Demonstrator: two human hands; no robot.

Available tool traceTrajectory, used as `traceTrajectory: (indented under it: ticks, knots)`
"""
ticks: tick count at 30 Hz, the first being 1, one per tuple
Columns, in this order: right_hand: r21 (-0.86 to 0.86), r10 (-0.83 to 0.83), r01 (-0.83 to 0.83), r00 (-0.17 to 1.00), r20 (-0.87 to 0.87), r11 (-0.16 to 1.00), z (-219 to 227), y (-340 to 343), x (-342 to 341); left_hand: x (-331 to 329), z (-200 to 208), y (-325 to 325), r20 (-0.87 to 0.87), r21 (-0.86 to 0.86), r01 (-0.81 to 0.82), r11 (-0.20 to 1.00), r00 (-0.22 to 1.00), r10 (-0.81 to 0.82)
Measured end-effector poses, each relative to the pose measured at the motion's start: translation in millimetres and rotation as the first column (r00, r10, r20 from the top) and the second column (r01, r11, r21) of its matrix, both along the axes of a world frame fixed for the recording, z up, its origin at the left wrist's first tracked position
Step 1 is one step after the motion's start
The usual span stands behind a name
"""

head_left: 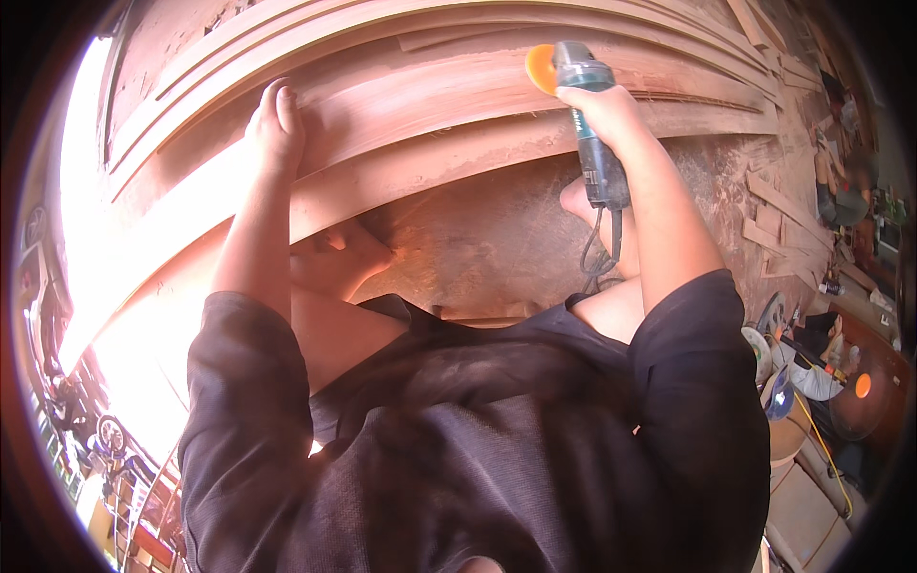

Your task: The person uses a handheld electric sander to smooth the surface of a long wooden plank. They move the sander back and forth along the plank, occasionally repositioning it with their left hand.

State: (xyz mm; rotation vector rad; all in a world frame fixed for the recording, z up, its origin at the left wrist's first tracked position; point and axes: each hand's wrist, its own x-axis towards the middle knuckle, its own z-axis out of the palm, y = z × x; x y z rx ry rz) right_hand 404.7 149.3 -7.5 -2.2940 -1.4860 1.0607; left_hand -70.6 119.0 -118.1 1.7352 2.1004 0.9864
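Observation:
My right hand [602, 107] is closed round the head end of a dark teal and black angle grinder [598, 158]. The grinder's orange disc [542, 70] faces left, over the wide wooden board [411, 100] that lies across in front of me. A cord runs down from the grinder's lower end. On the left, my left hand [277, 129] is at the same board, its fingers together and seemingly gripping it. The far side of those fingers is hidden. The board has a reddish, smooth-looking face.
More long wooden strips [287, 33] lie beyond the board. My bare feet are on the dusty floor [478, 234] just behind it. Wood offcuts [788, 215] lie to the right, near people sitting and another orange disc [863, 385]. Bicycles [112, 435] stand at lower left beside strong glare.

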Motion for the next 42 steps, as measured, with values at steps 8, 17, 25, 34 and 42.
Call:
traceTrajectory:
  ticks: [8,17,25,34,42]
  knots:
    - [-0.096,0.127,-0.130,0.991,-0.041,0.987,22,-25,-117,1,-1,1,-0.043,0.009,-0.020,1.000,0.999,0.020]
    - [-0.100,0.418,-0.409,0.903,0.101,0.907,33,-42,-137,1,7,-1,-0.019,-0.026,-0.038,0.999,0.999,0.037]
    - [-0.001,-0.026,0.026,0.997,-0.071,1.000,-10,-23,12,7,4,1,-0.020,-0.019,-0.013,1.000,1.000,0.012]
    - [-0.048,0.167,-0.165,0.985,0.038,0.985,-1,-42,-100,6,2,3,-0.020,-0.006,-0.032,0.999,0.999,0.032]
    - [-0.086,0.437,-0.431,0.896,0.077,0.898,22,-62,-165,3,7,-2,0.055,0.018,-0.037,0.999,0.998,0.036]
